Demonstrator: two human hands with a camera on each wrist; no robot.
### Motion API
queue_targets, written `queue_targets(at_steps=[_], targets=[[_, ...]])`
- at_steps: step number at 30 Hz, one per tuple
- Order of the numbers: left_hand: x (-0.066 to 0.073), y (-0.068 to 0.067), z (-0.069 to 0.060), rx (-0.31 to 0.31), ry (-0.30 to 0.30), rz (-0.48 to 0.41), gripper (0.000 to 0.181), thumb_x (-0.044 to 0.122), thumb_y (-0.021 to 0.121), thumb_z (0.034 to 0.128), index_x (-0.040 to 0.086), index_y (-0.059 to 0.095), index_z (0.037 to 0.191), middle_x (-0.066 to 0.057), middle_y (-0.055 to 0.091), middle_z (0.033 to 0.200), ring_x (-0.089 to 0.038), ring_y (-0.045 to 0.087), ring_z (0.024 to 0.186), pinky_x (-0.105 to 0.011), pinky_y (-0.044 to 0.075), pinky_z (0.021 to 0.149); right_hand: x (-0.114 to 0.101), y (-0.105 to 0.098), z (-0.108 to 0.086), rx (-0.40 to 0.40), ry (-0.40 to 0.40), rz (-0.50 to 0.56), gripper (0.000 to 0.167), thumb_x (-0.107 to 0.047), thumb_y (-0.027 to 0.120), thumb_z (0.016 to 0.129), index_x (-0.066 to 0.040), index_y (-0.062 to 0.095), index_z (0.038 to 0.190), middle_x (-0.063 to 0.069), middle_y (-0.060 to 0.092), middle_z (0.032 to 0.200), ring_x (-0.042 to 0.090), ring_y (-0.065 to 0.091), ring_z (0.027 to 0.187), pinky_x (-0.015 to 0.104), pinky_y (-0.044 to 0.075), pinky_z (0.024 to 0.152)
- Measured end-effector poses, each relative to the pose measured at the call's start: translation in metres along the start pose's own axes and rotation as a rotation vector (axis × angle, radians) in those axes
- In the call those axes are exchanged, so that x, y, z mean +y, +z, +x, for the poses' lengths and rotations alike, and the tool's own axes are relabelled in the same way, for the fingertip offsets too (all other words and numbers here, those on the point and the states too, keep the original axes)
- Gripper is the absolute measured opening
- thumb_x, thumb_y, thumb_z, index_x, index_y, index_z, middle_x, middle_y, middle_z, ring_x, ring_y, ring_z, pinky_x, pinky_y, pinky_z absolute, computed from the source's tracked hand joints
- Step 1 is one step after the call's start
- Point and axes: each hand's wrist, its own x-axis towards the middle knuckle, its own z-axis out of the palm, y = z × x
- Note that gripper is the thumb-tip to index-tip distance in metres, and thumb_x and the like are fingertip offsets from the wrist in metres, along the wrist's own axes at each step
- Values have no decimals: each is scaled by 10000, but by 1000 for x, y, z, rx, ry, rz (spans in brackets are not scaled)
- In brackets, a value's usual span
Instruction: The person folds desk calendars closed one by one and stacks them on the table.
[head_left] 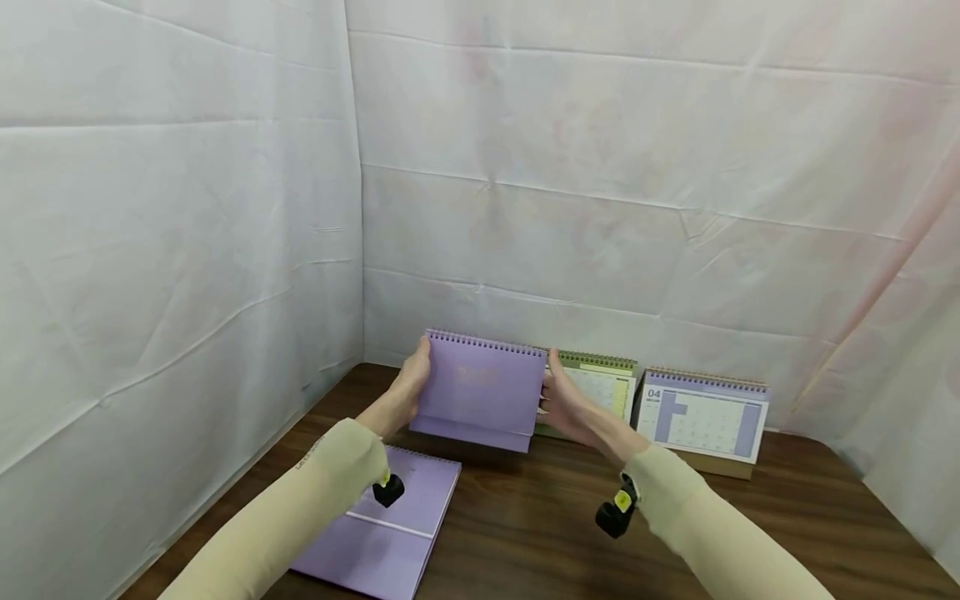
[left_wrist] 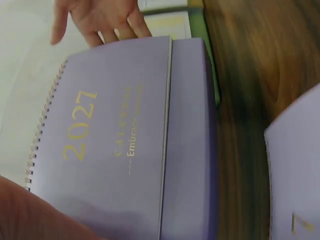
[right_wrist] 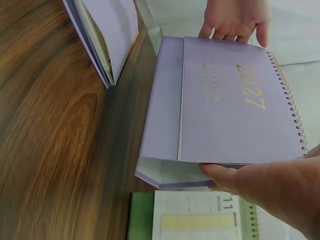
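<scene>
A purple spiral-bound 2027 desk calendar [head_left: 477, 392] stands upright between both hands, its gold print facing me. My left hand [head_left: 408, 379] grips its left side. At its right side my right hand [head_left: 570, 404] holds on, thumb pointing up and fingers at the edge. In the right wrist view, a finger of the right hand [right_wrist: 275, 187] reaches into the open side of the folded stand. Behind the right hand a green desk calendar [head_left: 600, 387] is partly hidden. A second purple calendar [head_left: 390, 558] lies nearer on the table, partly covered by the left sleeve.
On the right, another desk calendar [head_left: 705, 421] stands open at a purple-and-white month page marked 04. The dark wooden table [head_left: 540, 533] runs up to white cloth hangings [head_left: 600, 183] behind and at the left.
</scene>
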Motion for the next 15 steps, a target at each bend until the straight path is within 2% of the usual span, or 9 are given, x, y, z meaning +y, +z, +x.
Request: queue_targets(at_steps=[2,5,8,12,15], targets=[[1,7,-8,-11,1,3,777,606,164,993,43,216,1526,-179,299,1521,-330,378,1307,-531,282,1137,-2,-4,-9,7,0,-36,1064,-800,127,874,2,-157,1513,271,-115,1588,472,-52,1462,583,88,1182],[0,17,-17,-31,-7,3,753,614,175,990,37,366,1434,-185,444,1339,-307,481,1142,-504,390,1035,-4,-10,-23,25,4,-91,1035,-780,127,892,-4,-155,1516,288,-101,1584,485,-25,1458,589,116,1175],[-2,28,-25,-55,-15,4,727,611,188,993,39,420,1376,-156,483,1207,-273,504,1030,-454,430,951,-4,-15,-39,63,8,-146,1037,-783,148,889,-17,-150,1521,303,-85,1579,498,18,1452,600,153,1164],[-6,41,-34,-90,-23,2,717,602,208,997,42,402,1402,-165,482,1243,-277,504,1039,-459,433,945,-2,-22,-59,102,10,-207,1029,-778,155,892,-26,-156,1522,326,-100,1565,526,33,1436,626,196,1140],[-9,50,-40,-130,-38,-9,721,596,217,1000,44,363,1439,-206,454,1335,-308,494,1094,-521,419,973,-1,-28,-73,117,15,-229,983,-734,142,927,-3,-143,1519,357,-100,1549,553,48,1419,639,229,1121]])
